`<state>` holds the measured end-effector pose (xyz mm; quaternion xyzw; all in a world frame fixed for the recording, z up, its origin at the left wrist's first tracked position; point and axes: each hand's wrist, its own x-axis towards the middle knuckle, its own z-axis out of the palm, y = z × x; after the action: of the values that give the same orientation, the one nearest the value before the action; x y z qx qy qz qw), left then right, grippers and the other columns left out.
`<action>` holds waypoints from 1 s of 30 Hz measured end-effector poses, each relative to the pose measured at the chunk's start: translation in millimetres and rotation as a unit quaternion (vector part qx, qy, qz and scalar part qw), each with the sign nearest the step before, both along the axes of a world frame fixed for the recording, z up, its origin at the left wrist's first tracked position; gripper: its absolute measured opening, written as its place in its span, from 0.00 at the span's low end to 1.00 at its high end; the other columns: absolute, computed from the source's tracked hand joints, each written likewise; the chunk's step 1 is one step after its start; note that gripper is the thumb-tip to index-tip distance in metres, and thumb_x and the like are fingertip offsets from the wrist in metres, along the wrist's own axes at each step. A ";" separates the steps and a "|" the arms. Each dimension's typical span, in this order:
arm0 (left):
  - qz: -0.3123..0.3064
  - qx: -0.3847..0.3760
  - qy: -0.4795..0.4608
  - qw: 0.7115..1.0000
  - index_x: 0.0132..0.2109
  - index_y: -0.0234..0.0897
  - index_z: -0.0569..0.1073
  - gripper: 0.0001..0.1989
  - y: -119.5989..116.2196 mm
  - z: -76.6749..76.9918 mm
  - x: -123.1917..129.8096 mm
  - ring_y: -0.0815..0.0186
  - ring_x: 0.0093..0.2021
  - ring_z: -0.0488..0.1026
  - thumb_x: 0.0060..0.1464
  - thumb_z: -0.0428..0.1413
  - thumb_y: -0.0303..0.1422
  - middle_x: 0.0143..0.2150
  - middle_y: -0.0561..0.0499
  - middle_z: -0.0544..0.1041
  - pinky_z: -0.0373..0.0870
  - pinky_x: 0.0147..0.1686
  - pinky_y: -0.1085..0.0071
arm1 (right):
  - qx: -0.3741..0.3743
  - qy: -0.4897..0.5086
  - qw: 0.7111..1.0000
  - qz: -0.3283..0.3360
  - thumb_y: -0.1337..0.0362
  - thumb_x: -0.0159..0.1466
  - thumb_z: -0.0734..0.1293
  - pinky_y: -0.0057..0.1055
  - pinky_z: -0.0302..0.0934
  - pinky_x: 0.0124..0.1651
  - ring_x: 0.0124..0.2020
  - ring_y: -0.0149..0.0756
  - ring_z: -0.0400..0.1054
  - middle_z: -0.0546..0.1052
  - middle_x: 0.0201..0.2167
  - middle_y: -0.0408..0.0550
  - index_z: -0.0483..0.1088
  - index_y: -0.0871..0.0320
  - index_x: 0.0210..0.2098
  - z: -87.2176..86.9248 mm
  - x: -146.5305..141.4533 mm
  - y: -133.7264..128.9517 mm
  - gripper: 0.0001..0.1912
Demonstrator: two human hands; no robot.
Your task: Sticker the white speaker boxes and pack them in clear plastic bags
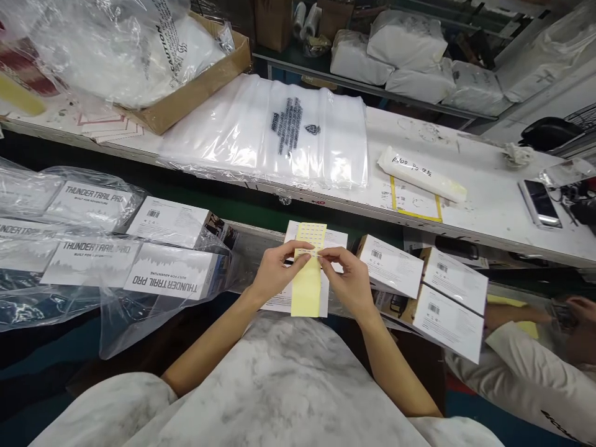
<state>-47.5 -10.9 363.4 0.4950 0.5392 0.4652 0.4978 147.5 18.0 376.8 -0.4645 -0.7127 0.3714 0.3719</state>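
Note:
A narrow yellow sticker sheet [306, 292] lies upright in front of me, over white printed boxes [278, 300]. Small printed labels in rows cover its far end, while the near part is bare yellow backing. My left hand [278, 268] pinches the sheet between thumb and forefinger at its left side, where the labels end. At the right edge, the thumb and forefinger of my right hand [350, 278] are closed on the sheet. Whether a single label has come loose between the fingertips is too small to tell.
White boxes [395, 264] stand to the right; bagged "Thunder Trail Pro" boxes [90, 257] stand left. Across the bench [391, 124] lie printed plastic bags [251, 133], a white marked packet [421, 174] and a phone [540, 203]. A co-worker's sleeve [526, 372] is at right.

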 end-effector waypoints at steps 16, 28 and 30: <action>0.014 -0.010 0.018 1.000 0.49 0.42 0.81 0.10 7.5 -6.3 13.2 0.60 0.45 0.81 0.66 0.60 0.40 0.47 0.49 0.85 0.73 0.37 0.71 | 0.165 -0.134 0.977 0.018 0.67 0.75 0.65 0.36 0.74 0.42 0.43 0.40 0.78 0.80 0.44 0.50 0.77 0.52 0.46 -12.4 5.0 9.7 0.08; 0.051 -0.019 0.017 0.998 0.48 0.41 0.78 0.09 11.1 -5.1 11.5 0.65 0.34 0.78 0.65 0.59 0.39 0.38 0.51 0.83 0.69 0.29 0.73 | 0.233 -0.137 0.961 0.063 0.72 0.72 0.66 0.33 0.66 0.32 0.31 0.34 0.69 0.75 0.39 0.48 0.70 0.52 0.44 -9.6 1.3 21.0 0.07; 0.060 -0.014 0.035 0.997 0.48 0.41 0.77 0.08 11.0 -4.8 10.7 0.66 0.33 0.77 0.65 0.59 0.38 0.36 0.52 0.83 0.67 0.27 0.74 | 0.172 -0.099 0.978 0.067 0.71 0.72 0.66 0.33 0.66 0.33 0.32 0.33 0.69 0.75 0.40 0.47 0.69 0.52 0.44 -4.4 0.3 21.2 0.07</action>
<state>-36.9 0.0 358.6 0.4706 0.5920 0.4686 0.4565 147.9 39.2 372.4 -0.3797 -0.8287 0.2191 0.3481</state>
